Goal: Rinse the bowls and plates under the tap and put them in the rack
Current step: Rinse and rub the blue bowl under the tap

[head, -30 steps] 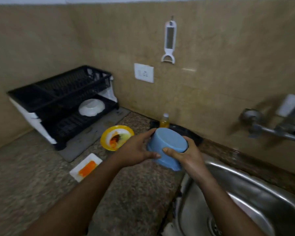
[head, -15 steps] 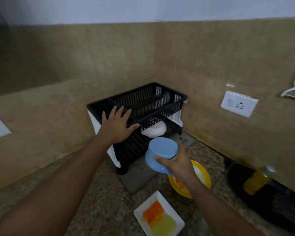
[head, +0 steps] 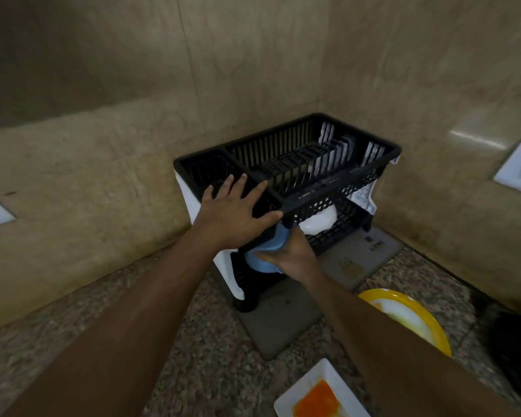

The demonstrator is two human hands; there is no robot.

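Head view looks down on a speckled counter (head: 211, 356) that runs into a corner of tan tiled wall (head: 253, 61). Against that corner stands the rack (head: 337, 182), black, two-tiered, with white end panels, on a grey mat (head: 280, 323); its long axis runs from the counter's near left toward the far right wall. The upper tier has a row of plate slots and a small compartment at its left end. On the lower tier, toward the right end, lies a white bowl (head: 319, 224), partly hidden by the upper tier's front edge.

Left hand (head: 235, 212) lies flat on the upper tier's near left corner, fingers spread wide, holding nothing. Right hand (head: 292, 254) grips the blue bowl (head: 265, 251) at the lower tier's left front opening, fingers wrapped round its side. The bowl is tipped on its side, its axis running roughly from the hand into the rack; which end faces inward I cannot tell, as the hands and the tier cover much of it.

Near the counter's right edge sits a yellow plate (head: 418, 317) with a white centre, and at the bottom edge a white rectangular plate (head: 301, 392) bearing an orange smear.
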